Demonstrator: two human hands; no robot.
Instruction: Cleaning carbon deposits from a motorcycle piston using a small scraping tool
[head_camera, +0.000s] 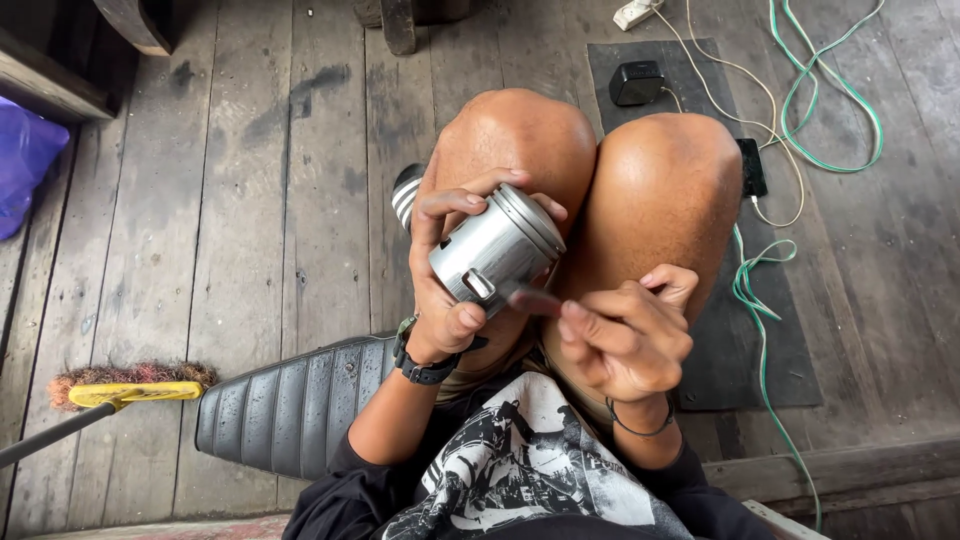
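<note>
Your left hand (445, 290) clamps the grooved silver metal piston (497, 250). Right hand (625, 335) pinches a small dark strip (535, 300) at its skirt; looks like cleaning, steady it.

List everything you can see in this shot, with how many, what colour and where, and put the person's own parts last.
piston: one, silver metal, held above the knees
small tool: one, dark reddish, tip at the piston's lower edge
broom: one, yellow head with brown bristles, lower left floor
seat cushion: one, black ribbed, under the person
mat: one, black, floor on the right
cables: several, green and cream, across the mat
black box: one, top of the mat
purple bag: one, left edge
plank floor: grey wood
wristwatch: one, black, left wrist
left hand: grip around the piston
right hand: grip on the small tool
</note>
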